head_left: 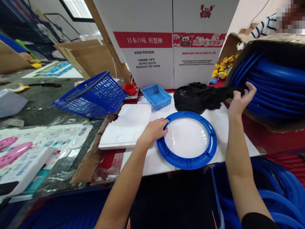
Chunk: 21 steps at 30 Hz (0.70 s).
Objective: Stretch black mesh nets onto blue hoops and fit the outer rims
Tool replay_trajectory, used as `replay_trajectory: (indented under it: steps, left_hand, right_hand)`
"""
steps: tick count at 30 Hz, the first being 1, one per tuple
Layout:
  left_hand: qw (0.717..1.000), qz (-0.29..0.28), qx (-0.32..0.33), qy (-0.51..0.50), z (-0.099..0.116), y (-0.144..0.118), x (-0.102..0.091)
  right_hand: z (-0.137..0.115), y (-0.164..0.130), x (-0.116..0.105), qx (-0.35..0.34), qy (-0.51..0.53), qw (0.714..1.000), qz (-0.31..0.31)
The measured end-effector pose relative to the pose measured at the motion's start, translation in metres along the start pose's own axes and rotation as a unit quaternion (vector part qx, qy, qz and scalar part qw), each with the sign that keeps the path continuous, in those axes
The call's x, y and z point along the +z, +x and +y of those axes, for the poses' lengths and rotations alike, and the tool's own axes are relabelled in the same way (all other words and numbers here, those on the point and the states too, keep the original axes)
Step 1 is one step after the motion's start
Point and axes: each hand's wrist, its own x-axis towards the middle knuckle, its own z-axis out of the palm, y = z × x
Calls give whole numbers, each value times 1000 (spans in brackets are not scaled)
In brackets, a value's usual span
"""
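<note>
In the head view, the left hand [157, 129] had its fingers closed on the upper left rim of a blue plastic ring [188, 163], seemingly to steady it flat on the white-covered desk [221, 133]. The right hand [240, 100] pinched the narrow end of a black cloth [196, 98], perhaps to control it. A light-blue tray [160, 102] stood behind, probably for easy reach.

Ring [187, 163], front edge of surface [221, 130]: rim part-hidden by left hand [156, 128]. Carton [166, 55], back edge: top cut off, finest print [196, 62] unreadable.
</note>
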Motion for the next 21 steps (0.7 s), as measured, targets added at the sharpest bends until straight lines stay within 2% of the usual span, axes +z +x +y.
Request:
replay_trajectory:
  steps: [1, 2, 3, 4, 5, 6, 8, 9, 11, 13, 15, 16, 18, 21]
  left_hand:
    - [1000, 8, 4, 1, 0, 1, 1]
    - [1000, 23, 10, -4, 1, 2, 2]
    - [999, 46, 18, -16, 1, 3, 3]
    - [996, 81, 29, -39, 2, 5, 4]
    - [989, 124, 41, -72, 3, 6, 5]
    - [977, 172, 52, -115, 4, 8, 6]
    - [942, 249, 77, -210, 8, 10, 6]
    - [926, 259, 89, -259, 11, 10, 5]
    - [903, 212, 96, -361, 17, 9, 3]
    - [866, 130, 60, -479, 22, 6, 0]
    - [810, 59, 5, -584, 25, 3, -2]
    - [783, 33, -17, -620, 26, 2, -3]
    - [751, -4, -46, -659, 27, 0, -4]
    - [740, 0, -55, -670, 29, -1, -6]
  right_hand:
    - [-10, -1, 0, 1, -5, 996, 95]
    - [-24, -5, 3, -7, 3, 991, 132]
    - [-40, -13, 7, -23, 29, 995, 98]
    - [-57, -23, 13, -39, 76, 996, -7]
    - [-76, -35, 18, -42, 131, 980, -141]
    - [-94, -47, 22, -27, 185, 950, -252]
    - [-125, -68, 25, 47, 281, 892, -351]
    - [-136, -75, 25, 84, 313, 869, -375]
    - [-146, -83, 23, 128, 325, 846, -404]
    - [-144, -80, 21, 132, 275, 857, -415]
    - [-133, -73, 20, 138, 215, 873, -415]
    - [-127, -68, 20, 148, 199, 870, -427]
    - [-117, -58, 17, 158, 203, 828, -499]
    - [-110, -49, 10, 103, 239, 723, -640]
